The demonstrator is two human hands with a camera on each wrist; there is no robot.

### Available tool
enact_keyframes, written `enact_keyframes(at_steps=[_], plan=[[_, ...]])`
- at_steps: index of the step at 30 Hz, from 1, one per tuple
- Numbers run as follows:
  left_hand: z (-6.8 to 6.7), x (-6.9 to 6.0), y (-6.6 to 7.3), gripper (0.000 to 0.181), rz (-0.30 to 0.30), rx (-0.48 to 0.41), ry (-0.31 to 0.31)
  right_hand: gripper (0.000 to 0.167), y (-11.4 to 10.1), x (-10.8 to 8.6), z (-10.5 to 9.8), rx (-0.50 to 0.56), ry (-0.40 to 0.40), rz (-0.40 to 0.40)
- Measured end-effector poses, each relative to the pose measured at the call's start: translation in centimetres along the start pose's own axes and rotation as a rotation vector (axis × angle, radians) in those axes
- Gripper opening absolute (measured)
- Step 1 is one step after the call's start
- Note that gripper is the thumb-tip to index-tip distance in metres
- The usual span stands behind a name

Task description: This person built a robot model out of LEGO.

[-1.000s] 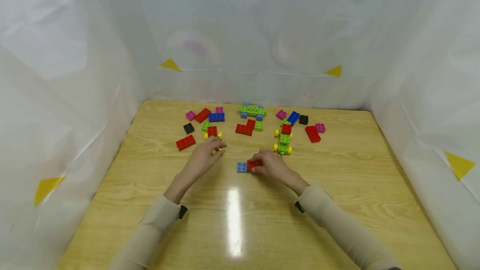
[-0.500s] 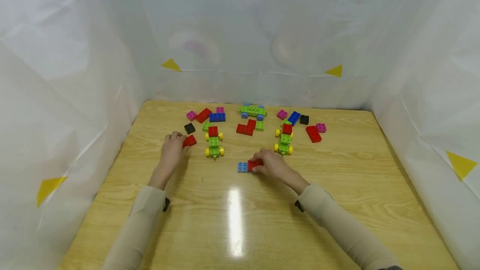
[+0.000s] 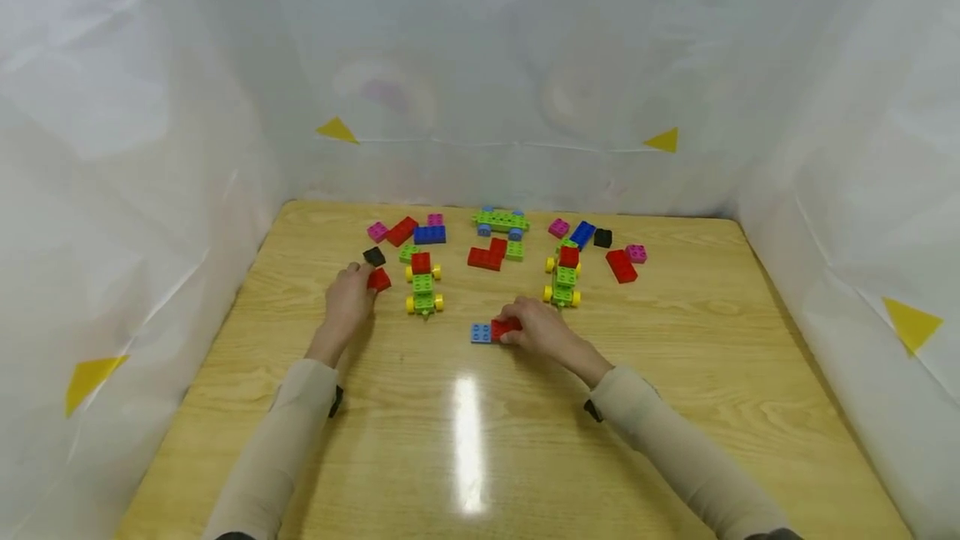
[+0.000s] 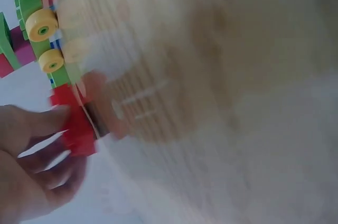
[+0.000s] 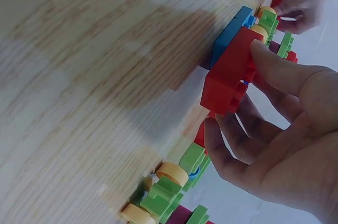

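Observation:
At the left of the table, my left hand [image 3: 347,305] pinches a red toy brick [image 3: 380,280] between thumb and fingers. In the left wrist view this red brick [image 4: 77,126] is at or just above the tabletop; I cannot tell which. Near the middle, my right hand [image 3: 546,332] holds another red brick [image 3: 500,329] by its sides. That brick's left end meets a light blue brick [image 3: 481,333] with studs up. The right wrist view shows thumb and fingers on the red brick [image 5: 231,73], with the blue brick [image 5: 228,36] beyond it.
Two green wheeled toy cars [image 3: 423,294] [image 3: 562,286] with yellow wheels and red bricks on them stand between and beyond the hands. A green base [image 3: 501,222] with blue wheels is at the back. Red bricks [image 3: 486,257], blue bricks [image 3: 430,234] and black bricks [image 3: 603,237] lie around.
My left hand has moved left from above the left toy car to the red brick and now pinches it. The right hand has stayed on its brick.

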State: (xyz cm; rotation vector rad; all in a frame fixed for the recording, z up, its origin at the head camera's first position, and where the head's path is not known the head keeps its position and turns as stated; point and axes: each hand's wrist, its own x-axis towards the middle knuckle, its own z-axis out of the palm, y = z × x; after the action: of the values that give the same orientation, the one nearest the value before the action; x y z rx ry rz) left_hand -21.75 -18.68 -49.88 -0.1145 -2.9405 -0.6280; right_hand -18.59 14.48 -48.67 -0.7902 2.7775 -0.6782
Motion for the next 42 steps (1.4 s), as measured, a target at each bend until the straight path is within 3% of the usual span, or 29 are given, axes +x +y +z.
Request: enact_keyframes(at_steps=[6,8,15,19,23,28,34,42], plan=[[-1.0,-0.6,0.7,0.031,0.124,-0.123,0.306,0.023,-0.1,0.0,-0.2,-0.001,-0.003,-0.003],[-1.5,-0.7,1.4,0.031,0.174,-0.158,0.375,0.023,-0.1,0.0,-0.3,-0.002,-0.005,0.01],[-2.3,-2.2,4.6,0.035,0.31,-0.253,0.405,0.022,0.1,0.1,-0.3,-0.002,-0.009,0.003],[-1.9,-3.6,7.0,0.037,0.45,-0.285,0.357,0.023,0.1,0.1,-0.1,-0.002,-0.003,-0.003],[-0.5,-4.9,8.8,0.037,0.536,-0.289,0.213,0.023,0.1,0.2,-0.1,0.001,-0.001,0.006],[1.5,-5.6,9.5,0.036,0.56,-0.248,0.067,0.022,0.2,0.2,0.0,0.002,0.0,-0.003],[2.9,-5.6,9.9,0.036,0.559,-0.233,-0.022,0.023,0.3,0.1,0.3,-0.02,0.015,-0.02],[3.5,-5.2,10.5,0.03,0.574,-0.139,-0.096,0.023,0.2,0.0,0.3,-0.025,0.018,-0.019]])
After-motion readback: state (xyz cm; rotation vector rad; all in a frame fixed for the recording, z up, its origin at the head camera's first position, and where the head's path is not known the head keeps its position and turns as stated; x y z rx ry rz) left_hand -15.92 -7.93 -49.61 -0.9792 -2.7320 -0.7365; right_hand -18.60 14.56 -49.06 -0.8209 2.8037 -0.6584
